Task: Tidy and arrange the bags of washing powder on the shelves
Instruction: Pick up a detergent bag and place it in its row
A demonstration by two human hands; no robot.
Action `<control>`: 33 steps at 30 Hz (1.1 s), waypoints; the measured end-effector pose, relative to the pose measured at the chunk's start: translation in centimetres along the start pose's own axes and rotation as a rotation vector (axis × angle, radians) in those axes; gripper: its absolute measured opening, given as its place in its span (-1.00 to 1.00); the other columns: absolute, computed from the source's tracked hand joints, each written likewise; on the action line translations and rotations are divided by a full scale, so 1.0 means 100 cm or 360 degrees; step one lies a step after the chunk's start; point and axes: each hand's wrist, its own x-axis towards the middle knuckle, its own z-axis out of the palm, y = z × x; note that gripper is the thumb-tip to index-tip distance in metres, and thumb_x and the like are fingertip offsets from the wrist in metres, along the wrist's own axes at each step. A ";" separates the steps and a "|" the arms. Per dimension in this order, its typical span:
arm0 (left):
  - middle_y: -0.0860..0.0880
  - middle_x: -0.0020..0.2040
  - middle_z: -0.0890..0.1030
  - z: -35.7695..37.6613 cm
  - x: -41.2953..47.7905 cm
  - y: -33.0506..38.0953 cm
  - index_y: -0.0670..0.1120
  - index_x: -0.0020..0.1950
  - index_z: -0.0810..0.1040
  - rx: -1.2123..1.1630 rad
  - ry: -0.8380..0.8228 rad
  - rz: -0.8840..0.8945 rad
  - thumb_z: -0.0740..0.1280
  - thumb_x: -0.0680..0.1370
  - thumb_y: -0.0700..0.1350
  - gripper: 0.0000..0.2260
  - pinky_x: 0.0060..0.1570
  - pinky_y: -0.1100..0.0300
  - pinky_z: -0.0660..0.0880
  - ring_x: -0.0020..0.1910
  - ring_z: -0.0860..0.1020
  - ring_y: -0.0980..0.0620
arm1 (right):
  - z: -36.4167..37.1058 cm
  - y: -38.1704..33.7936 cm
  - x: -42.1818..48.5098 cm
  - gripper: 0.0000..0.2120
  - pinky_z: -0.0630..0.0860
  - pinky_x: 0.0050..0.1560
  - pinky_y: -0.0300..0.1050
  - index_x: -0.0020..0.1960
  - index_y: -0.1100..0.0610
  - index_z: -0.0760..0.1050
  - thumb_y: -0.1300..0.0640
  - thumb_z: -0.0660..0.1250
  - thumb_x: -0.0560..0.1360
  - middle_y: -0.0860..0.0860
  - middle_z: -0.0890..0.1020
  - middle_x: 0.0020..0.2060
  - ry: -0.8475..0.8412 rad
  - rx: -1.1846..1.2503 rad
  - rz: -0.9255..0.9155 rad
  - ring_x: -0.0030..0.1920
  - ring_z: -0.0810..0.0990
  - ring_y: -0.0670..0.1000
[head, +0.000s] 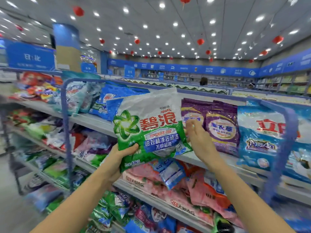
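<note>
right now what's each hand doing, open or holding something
Left hand: grips the green and white bag at its lower corner.
Right hand: open, fingers straight beside the bag's right edge.

You hold a glossy green-and-white plastic bag of washing powder [151, 125], printed with a green swirl and red characters. It is upright and slightly tilted in front of the grey metal top shelf [90, 121], and your left hand [121, 157] grips its lower left corner. Just right of it, two purple plastic bags [222, 126] stand on that shelf, then a blue-and-white bag [262, 137]. Pink bags [148, 179] lie flat one shelf below.
</note>
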 end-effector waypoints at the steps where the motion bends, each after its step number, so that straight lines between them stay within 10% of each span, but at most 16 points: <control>1: -0.12 -0.04 0.70 -0.007 0.008 0.001 -0.05 -0.09 0.71 0.0006 0.0015 0.0012 0.46 0.28 -0.26 -0.75 -0.26 0.18 0.60 -0.12 0.69 -0.06 | 0.015 0.006 0.003 -0.45 0.42 -0.24 -0.02 0.08 0.03 0.37 -0.34 -0.12 0.43 0.03 0.52 -0.32 -0.0014 -0.0049 -0.0026 -0.32 0.52 -0.02; 11: -0.20 -0.03 0.69 -0.031 0.133 -0.011 -0.21 0.11 0.58 -0.0265 0.0016 -0.0138 0.34 0.36 -0.19 -0.66 -0.34 0.11 0.61 -0.18 0.69 -0.11 | 0.087 0.067 0.091 -0.84 0.28 -0.46 -0.05 -0.08 -0.03 0.41 -0.05 0.10 0.55 -0.01 0.53 -0.38 0.0548 0.0285 -0.0313 -0.45 0.43 0.03; 16: -0.14 -0.15 0.71 -0.024 0.204 -0.024 -0.15 -0.15 0.71 -0.0327 -0.0043 -0.0191 0.34 0.34 -0.15 -0.81 -0.40 0.18 0.59 -0.25 0.69 -0.05 | 0.095 0.100 0.132 -0.79 0.37 -0.50 0.12 -0.03 0.01 0.43 -0.09 0.11 0.55 0.15 0.56 -0.35 0.0776 0.0385 -0.0211 -0.42 0.48 0.25; 21: -0.09 -0.14 0.71 -0.026 0.267 -0.026 -0.10 -0.02 0.62 -0.0238 -0.0146 -0.0206 0.38 0.31 -0.11 -0.74 -0.40 0.22 0.58 -0.24 0.69 -0.01 | 0.079 0.134 0.171 -0.56 0.31 -0.31 0.02 -0.32 0.16 0.36 -0.07 0.03 0.61 0.04 0.41 -0.43 0.0248 -0.0004 0.0227 -0.37 0.34 -0.08; 27: -0.08 -0.10 0.71 -0.040 0.339 -0.034 -0.11 0.06 0.58 -0.0140 -0.0405 -0.0315 0.38 0.32 -0.08 -0.67 -0.34 0.21 0.59 -0.18 0.69 -0.01 | 0.087 0.144 0.224 -0.15 0.33 0.34 0.13 0.41 -0.02 0.29 -0.44 0.18 0.24 -0.04 0.44 0.35 -0.0089 0.0681 0.0771 0.33 0.42 0.06; 31: -0.11 -0.05 0.70 -0.049 0.382 -0.042 -0.13 0.17 0.54 0.0156 -0.0482 -0.0455 0.39 0.29 0.15 -0.46 -0.29 0.16 0.60 -0.13 0.69 -0.05 | 0.110 0.152 0.247 -0.61 0.60 -0.17 -0.14 -0.02 -0.03 0.44 -0.20 0.36 0.25 -0.03 0.67 -0.05 0.0324 0.0725 0.0746 -0.11 0.67 -0.05; 33: -0.10 0.08 0.67 -0.052 0.400 -0.047 -0.10 0.30 0.46 0.0336 -0.0499 -0.0481 0.41 0.20 0.25 -0.25 -0.11 0.08 0.61 0.00 0.66 -0.07 | 0.119 0.163 0.252 -0.78 0.60 -0.07 -0.08 -0.03 -0.07 0.41 -0.08 0.37 0.39 -0.01 0.66 -0.02 0.0434 0.0668 0.0732 -0.07 0.66 -0.03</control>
